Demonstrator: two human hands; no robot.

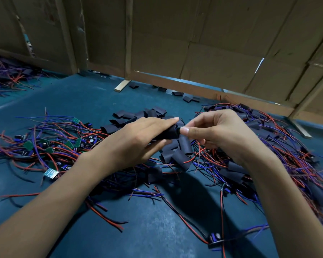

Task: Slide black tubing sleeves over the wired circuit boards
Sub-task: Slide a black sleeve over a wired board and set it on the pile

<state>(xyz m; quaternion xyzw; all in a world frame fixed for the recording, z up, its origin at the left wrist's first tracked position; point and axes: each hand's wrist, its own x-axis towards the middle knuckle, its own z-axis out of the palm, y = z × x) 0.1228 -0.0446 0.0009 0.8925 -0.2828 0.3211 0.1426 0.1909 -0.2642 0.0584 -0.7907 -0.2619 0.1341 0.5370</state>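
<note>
Bare forearms enter from 6 o'clock over the blue worktop. Left hand has its grip wrapped round a black tubing sleeve at frame centre. Right hand pinches something at the sleeve's open end, at 3 o'clock of it; item too hidden to identify. Unsleeved circuit boards lie at 9 o'clock, loose sleeves at 12 o'clock.

Left hand grips a black tubing sleeve, fingers curled round it. Right hand pinches something small and dark at the sleeve's open end, thumb and forefinger together. Loose sleeves piled behind and under the hands. Bare green boards with red and blue wires lie left on the blue desk; sleeved wired ones lie right. Cardboard wall behind.
</note>
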